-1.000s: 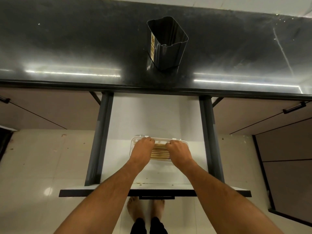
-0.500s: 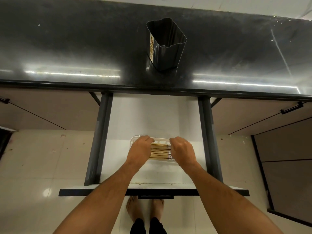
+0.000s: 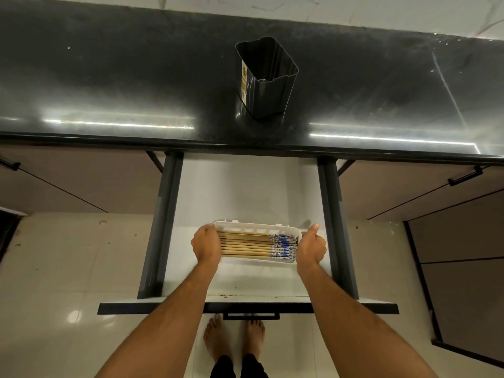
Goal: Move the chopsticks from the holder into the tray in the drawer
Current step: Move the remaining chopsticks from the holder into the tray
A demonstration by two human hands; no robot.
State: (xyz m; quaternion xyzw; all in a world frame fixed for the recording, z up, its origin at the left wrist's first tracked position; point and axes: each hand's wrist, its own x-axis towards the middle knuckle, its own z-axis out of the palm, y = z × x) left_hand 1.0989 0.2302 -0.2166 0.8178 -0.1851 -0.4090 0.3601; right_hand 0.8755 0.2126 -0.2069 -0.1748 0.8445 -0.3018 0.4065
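Both hands had slid apart from lower centre, left hand and right hand gripping the white tray ends, baring the settled chopsticks

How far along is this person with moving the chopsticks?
Nearly done, it seems. The black holder on the countertop shows no chopsticks inside, and the chopsticks lie side by side in the white tray in the open drawer. The left hand and right hand are at the tray's two ends. Probably only settling the tray remains.
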